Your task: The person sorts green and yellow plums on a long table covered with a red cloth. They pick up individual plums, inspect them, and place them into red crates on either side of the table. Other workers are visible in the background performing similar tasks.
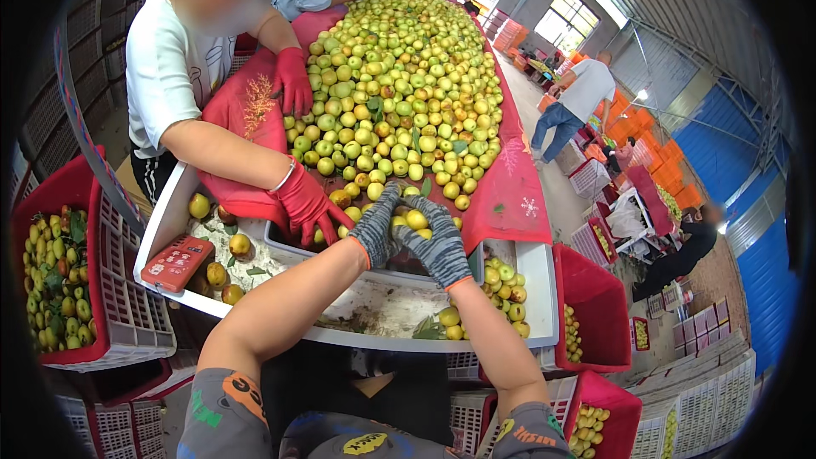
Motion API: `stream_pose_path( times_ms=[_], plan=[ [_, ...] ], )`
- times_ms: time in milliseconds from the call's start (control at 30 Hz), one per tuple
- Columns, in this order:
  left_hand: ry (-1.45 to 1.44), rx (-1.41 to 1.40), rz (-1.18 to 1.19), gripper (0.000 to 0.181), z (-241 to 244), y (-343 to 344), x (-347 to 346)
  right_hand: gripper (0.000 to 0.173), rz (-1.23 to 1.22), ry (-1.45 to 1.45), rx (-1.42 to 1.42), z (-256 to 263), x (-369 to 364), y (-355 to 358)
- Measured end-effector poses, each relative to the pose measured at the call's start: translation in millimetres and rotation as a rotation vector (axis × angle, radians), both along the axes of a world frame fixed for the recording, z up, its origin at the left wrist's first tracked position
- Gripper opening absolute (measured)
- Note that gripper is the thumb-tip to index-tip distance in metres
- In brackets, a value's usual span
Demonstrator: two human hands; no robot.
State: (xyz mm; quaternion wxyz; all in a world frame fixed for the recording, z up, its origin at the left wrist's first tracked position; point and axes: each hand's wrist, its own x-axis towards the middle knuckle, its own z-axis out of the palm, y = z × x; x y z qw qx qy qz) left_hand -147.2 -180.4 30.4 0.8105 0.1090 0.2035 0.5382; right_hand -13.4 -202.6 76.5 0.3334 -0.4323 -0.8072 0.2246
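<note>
My left hand point(377, 229) and my right hand point(438, 242), both in grey knitted gloves with orange cuffs, meet over the near end of the sorting table. Between them they cup a few yellow-green jujubes point(417, 220); the fingers partly hide how many. Under my hands is a shallow grey tray point(299, 254), mostly covered by arms and gloves. Just beyond it spreads a large heap of jujubes point(395, 95) on red cloth point(519, 185). A co-worker's red-gloved hand point(309, 204) reaches into the tray's left side, close to my left hand.
The table's white rim point(357, 339) curves before me, with loose jujubes point(503, 293) at right. A red phone or case point(178, 262) lies at left. Red-lined crates point(593, 306) stand on both sides. A co-worker point(185, 57) leans in from the left; others stand farther off.
</note>
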Motion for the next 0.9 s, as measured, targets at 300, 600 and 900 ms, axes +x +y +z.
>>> stream_pose_path(
  times_ms=[300,600,900],
  plan=[
    [0.02,0.088,-0.251,0.062,12.7,-9.0,5.8,0.045,0.057,0.128,-0.242,-17.0,23.1,17.7],
    [0.216,0.297,-0.449,0.088,32.3,-35.9,24.7,0.03,0.09,0.715,-0.574,-13.8,101.6,-5.5],
    [1.3,1.291,-0.001,0.048,-17.4,-31.8,36.1,0.023,-0.62,0.572,0.122,41.1,351.4,3.0]
  ],
)
